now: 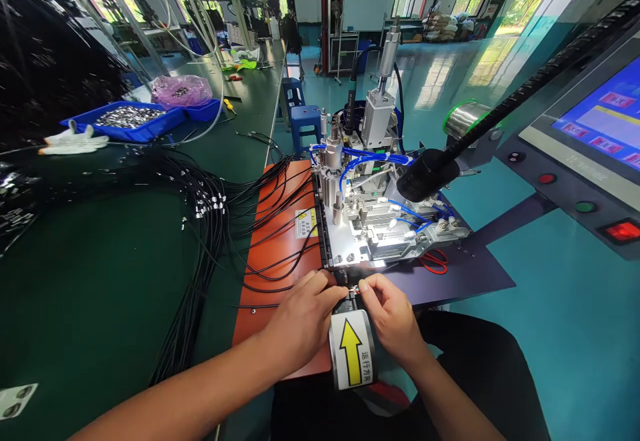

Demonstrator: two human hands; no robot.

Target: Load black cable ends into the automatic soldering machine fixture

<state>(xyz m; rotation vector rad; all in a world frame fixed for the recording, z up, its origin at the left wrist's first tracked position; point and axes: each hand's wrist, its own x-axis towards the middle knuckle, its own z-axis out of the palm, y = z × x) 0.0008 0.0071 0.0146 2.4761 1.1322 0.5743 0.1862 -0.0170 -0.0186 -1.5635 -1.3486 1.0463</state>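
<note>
My left hand (309, 314) is closed, its thumb and forefinger pinching the end of a black cable beside the machine's front track. Facing it, my right hand (393, 314) pinches the thin coloured wires (355, 289) at that cable end. Both fingertips nearly meet just above the white plate with a yellow arrow (353, 351). Several black cables (280, 271) run from the left across the orange board (255, 328) to the edge of the metal machine (380, 228). My fingers partly hide the wire tips.
A bundle of black cables (200, 261) lies on the green table (100, 294). A blue tray (135, 121) of small metal parts stands behind, near a white glove (75, 140). A black flexible lamp (430, 174) overhangs the machine. The control panel (575, 174) stands at right.
</note>
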